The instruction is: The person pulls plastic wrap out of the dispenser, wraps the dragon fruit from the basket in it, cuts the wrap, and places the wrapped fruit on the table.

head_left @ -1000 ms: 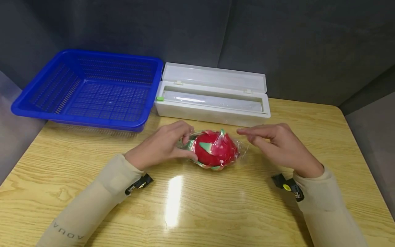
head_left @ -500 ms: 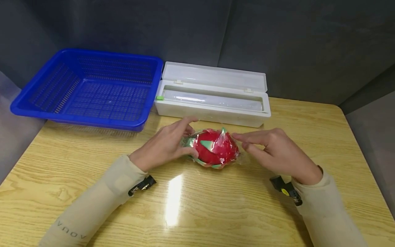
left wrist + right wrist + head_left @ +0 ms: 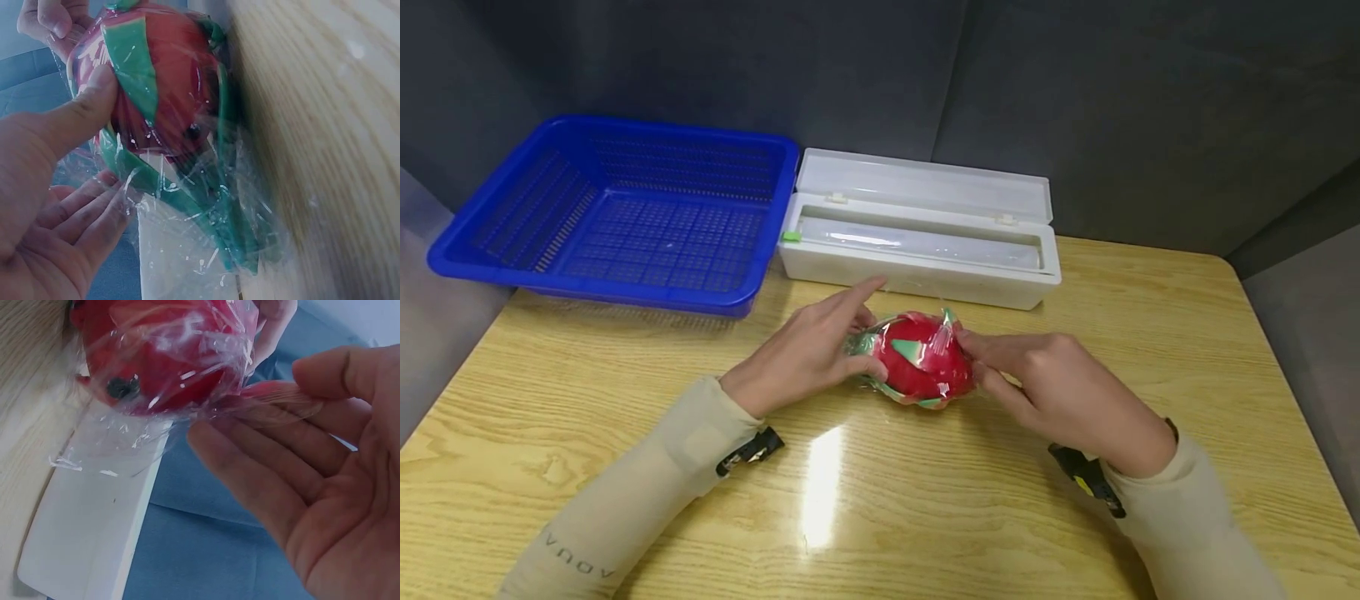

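Note:
A red dragon fruit (image 3: 917,358) with green-tipped scales lies on the table in clear cling film. My left hand (image 3: 808,354) holds its left end. In the left wrist view the thumb (image 3: 100,90) presses on the wrapped fruit, and the other fingers lie along its far side. Loose film (image 3: 262,231) bunches round the green leaves at that end. At the fruit's right end is my right hand (image 3: 1060,392). Its extended fingers (image 3: 250,462) touch the film from beneath in the right wrist view, with the thumb apart from them, beside a film-covered scale.
Behind the hands stands a white cling film dispenser (image 3: 917,279), lid raised, with a roll of film (image 3: 917,242) inside. A blue perforated basket (image 3: 625,290) stands at the back left. Dark cloth (image 3: 1112,125) hangs behind the wooden table (image 3: 925,517).
My right hand has moved left, from beside the fruit to contact with its right end. The left hand has shifted slightly right, its index finger stretching out further.

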Demonstrator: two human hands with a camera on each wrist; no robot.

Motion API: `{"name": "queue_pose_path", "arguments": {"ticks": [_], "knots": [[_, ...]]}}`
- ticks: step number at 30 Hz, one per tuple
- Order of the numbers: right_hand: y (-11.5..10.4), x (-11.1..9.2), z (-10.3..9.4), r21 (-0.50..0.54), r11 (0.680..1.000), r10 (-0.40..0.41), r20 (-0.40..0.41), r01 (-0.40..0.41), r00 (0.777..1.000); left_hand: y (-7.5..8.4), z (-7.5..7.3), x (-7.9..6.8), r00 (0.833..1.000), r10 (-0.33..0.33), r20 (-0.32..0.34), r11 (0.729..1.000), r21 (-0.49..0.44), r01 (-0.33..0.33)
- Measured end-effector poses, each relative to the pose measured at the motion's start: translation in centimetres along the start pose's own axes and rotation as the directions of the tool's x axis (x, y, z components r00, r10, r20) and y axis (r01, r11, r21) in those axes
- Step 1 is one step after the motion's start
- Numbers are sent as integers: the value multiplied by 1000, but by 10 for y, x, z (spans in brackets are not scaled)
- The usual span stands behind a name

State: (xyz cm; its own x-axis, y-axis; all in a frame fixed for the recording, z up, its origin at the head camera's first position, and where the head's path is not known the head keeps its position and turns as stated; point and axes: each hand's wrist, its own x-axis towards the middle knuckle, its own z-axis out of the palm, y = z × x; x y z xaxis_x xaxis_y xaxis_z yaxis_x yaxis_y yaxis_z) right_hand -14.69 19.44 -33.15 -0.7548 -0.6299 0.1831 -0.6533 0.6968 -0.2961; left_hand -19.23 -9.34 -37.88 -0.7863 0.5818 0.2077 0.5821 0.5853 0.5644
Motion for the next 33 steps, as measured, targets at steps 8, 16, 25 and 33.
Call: {"name": "queue_pose_path", "arguments": {"ticks": [8,16,25,33], "knots": [[-9,2,7,-101,993,-73,-57,67,996,-1,1,2,1000,2,1,1000,14,-2],[-11,-2,2,-86,995,-48,-49,44,998,-1,-3,5,999,26,43,999,37,-27],[-12,-4,-1,-123,992,-46,-79,36,996,0,-5,7,997,4,72,999,35,-6],[-11,-1,2,-79,995,-71,-60,66,996,-2,-5,7,997,20,72,999,30,-22]]}}
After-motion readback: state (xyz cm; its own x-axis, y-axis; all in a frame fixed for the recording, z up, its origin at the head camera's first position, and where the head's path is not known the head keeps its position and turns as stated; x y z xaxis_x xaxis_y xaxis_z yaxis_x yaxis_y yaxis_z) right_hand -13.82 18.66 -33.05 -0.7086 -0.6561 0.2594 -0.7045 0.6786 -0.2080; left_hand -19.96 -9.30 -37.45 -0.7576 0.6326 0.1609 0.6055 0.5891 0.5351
